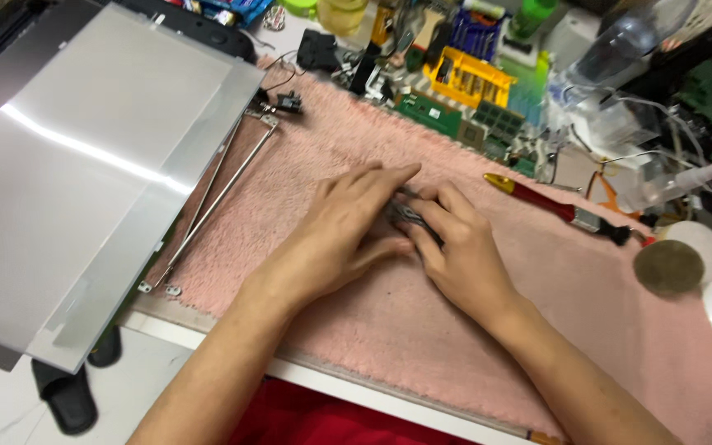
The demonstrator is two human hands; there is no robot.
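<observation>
Both hands meet mid-bench on the pink towel [537, 272]. Left hand [344, 227] lies fingers-forward, palm down, over a small dark part [409, 216]; right hand [459, 247] comes in from the other side, fingers curled round the same part. Grip: both hands closed on the part, pinching it between them. Only a sliver of the part shows between the fingers, grey-black with a metallic edge; can't tell what it is. It sits on or just above the towel, roughly centre.

Left of the hands: large silver panel [84, 173], tilted, overhanging the bench edge. Two thin metal rails [224, 185] lie alongside its right edge on the towel, with small brackets at the ends.

Right of the hands: red-handled screwdriver [550, 204], yellow tip end toward the hands, near but not touching them. Beyond it a round brown pad [669, 268] resting against a white ball-like thing.

Far edge: green circuit boards [438, 111], yellow bit holder [467, 78], clear plastic bottle [620, 41], loose wires. Black slipper [63, 395] on the floor, lower left.
</observation>
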